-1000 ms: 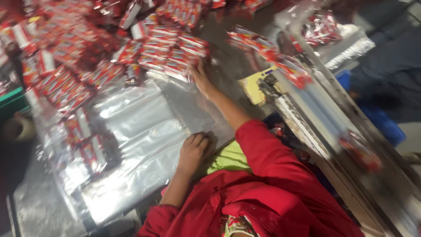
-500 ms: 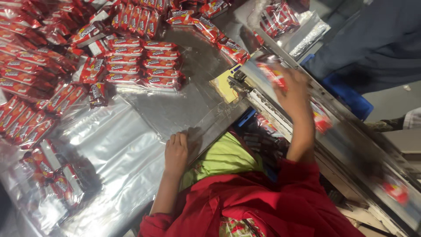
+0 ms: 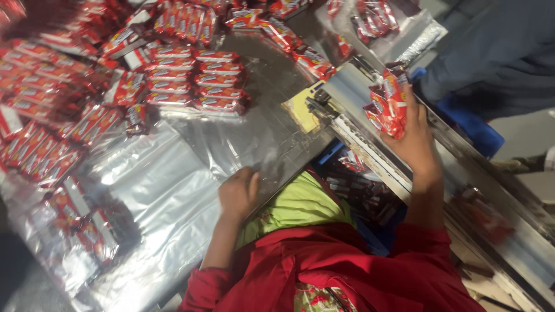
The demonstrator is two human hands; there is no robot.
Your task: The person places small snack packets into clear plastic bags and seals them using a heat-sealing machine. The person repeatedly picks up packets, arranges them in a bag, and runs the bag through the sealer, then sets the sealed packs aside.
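My right hand is raised over the metal conveyor channel at the right and grips a bunch of small red snack packets. My left hand rests with curled fingers on clear plastic bags spread over the shiny metal table. Neat stacked rows of red packets lie just beyond the bags. A big loose heap of red packets fills the far left.
A filled clear bag of red packets lies at the top right beside a person in dark blue clothing. A yellow pad sits by the conveyor's end. More bagged packets lie at the lower left.
My right hand left the stacked packets at the table's middle, swung right to the conveyor and now holds a bunch of packets. My left hand stayed on the plastic bags.
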